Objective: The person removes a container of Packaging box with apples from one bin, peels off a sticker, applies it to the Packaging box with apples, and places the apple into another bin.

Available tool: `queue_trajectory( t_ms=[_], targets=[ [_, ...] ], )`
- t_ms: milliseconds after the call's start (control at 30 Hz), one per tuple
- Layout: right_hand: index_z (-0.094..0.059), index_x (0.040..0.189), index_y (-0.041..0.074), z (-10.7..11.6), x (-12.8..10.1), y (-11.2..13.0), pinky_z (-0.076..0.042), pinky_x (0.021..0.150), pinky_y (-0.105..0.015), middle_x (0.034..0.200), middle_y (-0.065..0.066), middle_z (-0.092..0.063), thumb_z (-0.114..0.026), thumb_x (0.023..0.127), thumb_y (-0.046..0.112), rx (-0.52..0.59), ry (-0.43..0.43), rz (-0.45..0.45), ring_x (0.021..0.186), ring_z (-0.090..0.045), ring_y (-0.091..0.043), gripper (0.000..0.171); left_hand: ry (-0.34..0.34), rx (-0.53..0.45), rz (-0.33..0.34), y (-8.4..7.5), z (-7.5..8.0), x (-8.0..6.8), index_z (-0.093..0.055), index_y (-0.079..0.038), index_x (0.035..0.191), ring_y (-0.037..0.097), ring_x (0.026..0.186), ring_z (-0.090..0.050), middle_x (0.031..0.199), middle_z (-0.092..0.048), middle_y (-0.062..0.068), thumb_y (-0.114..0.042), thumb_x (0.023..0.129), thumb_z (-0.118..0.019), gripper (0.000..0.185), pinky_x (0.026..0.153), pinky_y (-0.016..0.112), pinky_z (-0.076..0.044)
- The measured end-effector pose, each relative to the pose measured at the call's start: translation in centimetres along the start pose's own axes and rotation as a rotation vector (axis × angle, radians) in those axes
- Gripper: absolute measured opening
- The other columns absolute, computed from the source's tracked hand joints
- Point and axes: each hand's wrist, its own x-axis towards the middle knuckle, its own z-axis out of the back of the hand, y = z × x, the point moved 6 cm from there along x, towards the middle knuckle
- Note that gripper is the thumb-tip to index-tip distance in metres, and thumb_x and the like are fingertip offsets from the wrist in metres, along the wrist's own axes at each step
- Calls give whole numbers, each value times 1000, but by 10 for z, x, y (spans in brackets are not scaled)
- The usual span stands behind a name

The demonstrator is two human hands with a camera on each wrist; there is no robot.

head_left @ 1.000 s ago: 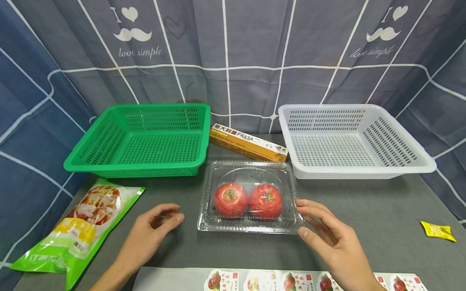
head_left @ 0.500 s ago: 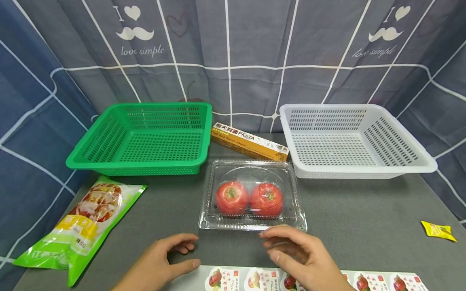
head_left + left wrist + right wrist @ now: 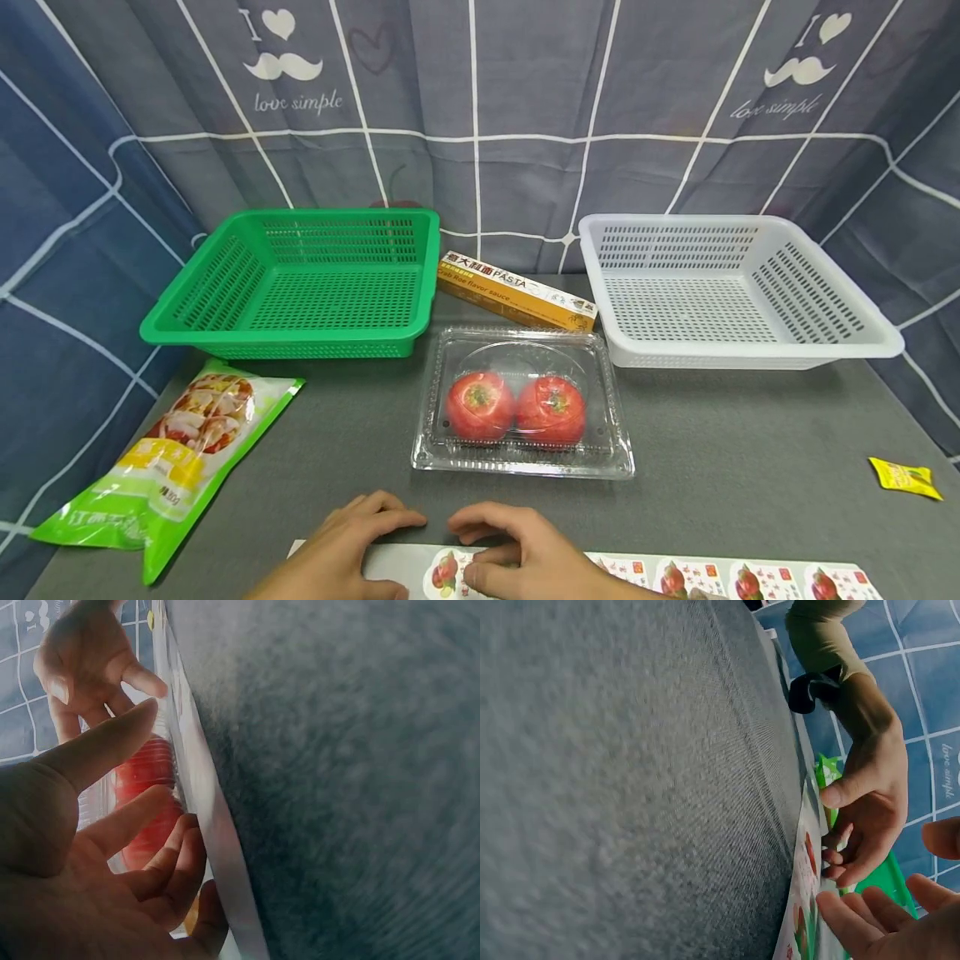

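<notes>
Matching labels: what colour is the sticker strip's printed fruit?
Mostly red; head view shows the sticker strip best.

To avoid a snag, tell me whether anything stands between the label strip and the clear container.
Only the left hand and right hand do, extending past the far edge of the label strip; no other object shows on the tabletop before the clear container.

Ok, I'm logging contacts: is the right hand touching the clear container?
Apart. The head view shows gray table between the right hand and the near rim of the clear container.
</notes>
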Motion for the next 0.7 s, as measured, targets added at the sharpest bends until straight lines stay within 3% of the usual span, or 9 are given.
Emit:
queue_trajectory(
  t_ms=[300,500,700],
  targets=[
    [-56,131,-5,-3,9,-5,-50,90,-23,128,-14,-59,-65,92,4,-80,37,4,109,-60,-13,42,62,131,-53,-6,-4,1,-68,-16,112,1,83,-46,97,-49,-14,-29,68,-90,51,62,24,-41],
    [-55,132,-6,-5,9,-4,-48,95,-25,131,-17,-58,-64,92,6,-125,68,35,115,-57,-13,42,136,18,0,-4,-5,4,-66,-21,100,-3,74,-43,84,-48,-21,-19,69,-88,39,60,21,-39],
    [-58,132,-3,-6,10,-4,-48,92,-24,129,-13,-61,-65,93,8,-196,69,41,107,-61,-10,41,126,-128,12,-2,-3,8,-68,-23,90,-5,68,-46,76,-49,-22,-16,75,-84,23,59,18,-42]
  ],
)
